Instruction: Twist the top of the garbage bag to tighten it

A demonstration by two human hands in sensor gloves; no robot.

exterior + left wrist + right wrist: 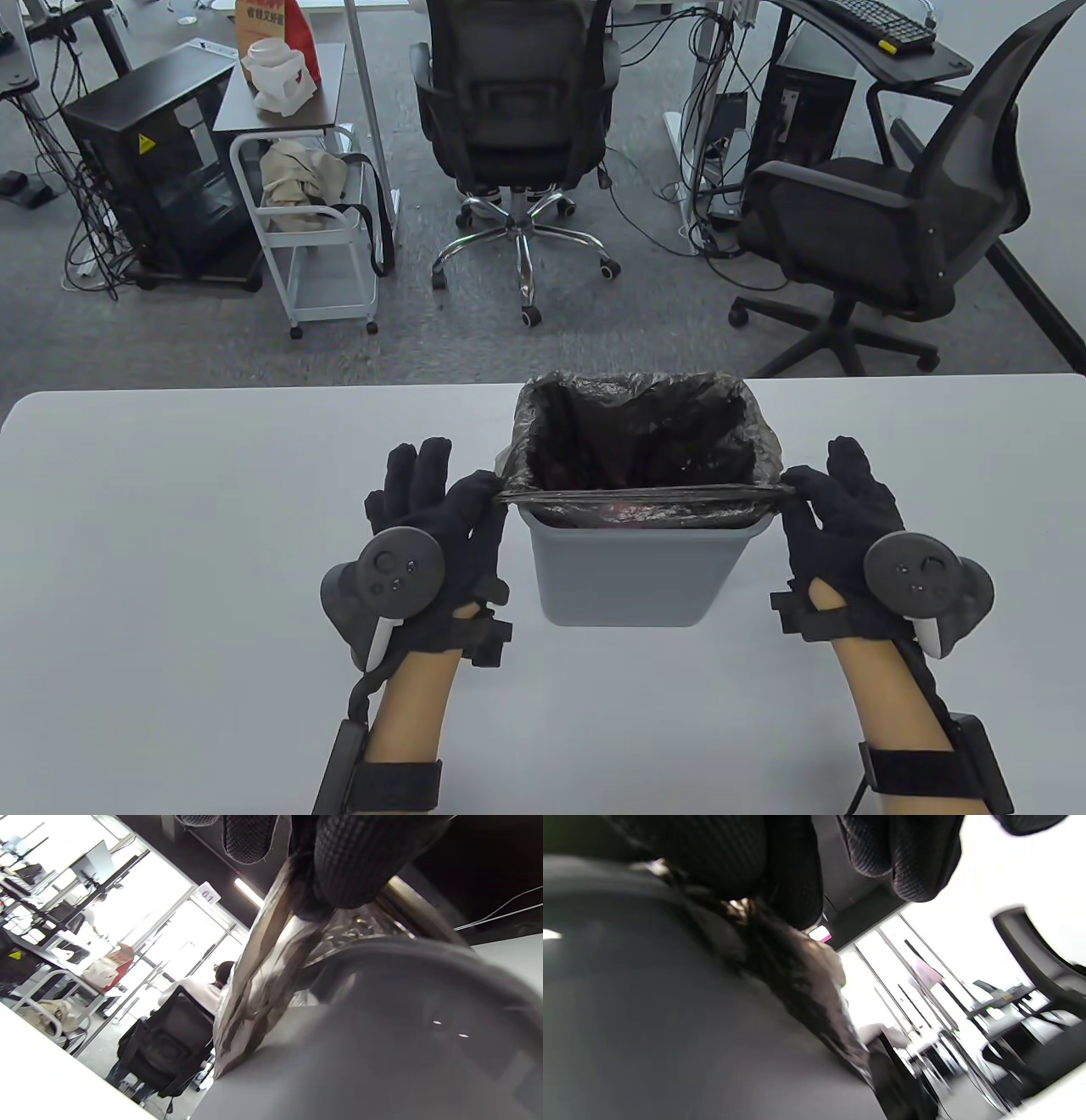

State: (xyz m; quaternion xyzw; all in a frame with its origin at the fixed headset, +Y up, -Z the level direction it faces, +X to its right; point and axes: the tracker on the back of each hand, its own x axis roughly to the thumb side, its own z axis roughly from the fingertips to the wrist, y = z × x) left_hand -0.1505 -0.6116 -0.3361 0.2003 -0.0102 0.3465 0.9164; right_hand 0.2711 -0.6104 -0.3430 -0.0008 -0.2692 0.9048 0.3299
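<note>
A grey plastic bin (636, 564) stands on the white table (170, 475), lined with a dark translucent garbage bag (636, 441) folded over its rim. My left hand (441, 509) pinches the bag's near edge at the bin's left corner. My right hand (836, 509) pinches the same edge at the right corner. The near edge is stretched taut between them, lifted off the rim. In the left wrist view the fingers (356, 861) grip crinkled bag film (263, 984) beside the bin wall (382, 1052). In the right wrist view the fingers (772, 870) hold bag film (797, 980) against the bin (649, 1027).
The table's far edge lies just behind the bin. Beyond it stand two black office chairs (517, 110), a white cart (314, 229) and a computer case (153, 187) on grey carpet.
</note>
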